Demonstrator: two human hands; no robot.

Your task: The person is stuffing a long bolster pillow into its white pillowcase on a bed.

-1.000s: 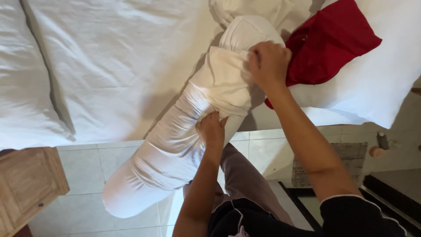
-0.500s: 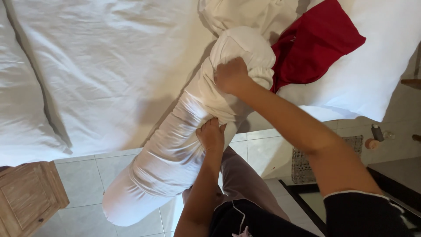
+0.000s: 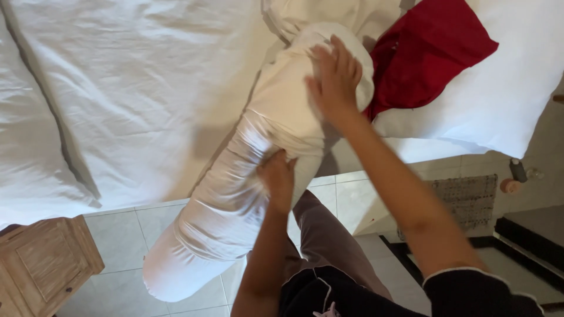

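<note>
The left hand grips the white bolster at about its middle, fingers closed into the cover where the fabric bunches into fine, shiny wrinkles. The right hand lies flat and spread on the upper end of the bolster, fingers wide, palm pressed to the cloth; it holds nothing, only rests on it.

The bolster runs on a slant, its upper end on the bed and its lower, rounded end hanging off the edge above the tiled floor. The upper part looks smooth and matte; below the left hand the cover is glossier and creased in rings.

Just beside the right hand, to its right, lies a red cloth, partly on a large white pillow at the bed's corner. Above the bolster's upper end sits more rumpled white bedding. The bed's white sheet spreads to the left, with a seam or gap running down it.

At the lower left stands a wooden cabinet, close to the bed. On the floor to the right lie a woven mat and a few small things too blurred to tell. The person's dark garment shows at the bottom edge.
</note>
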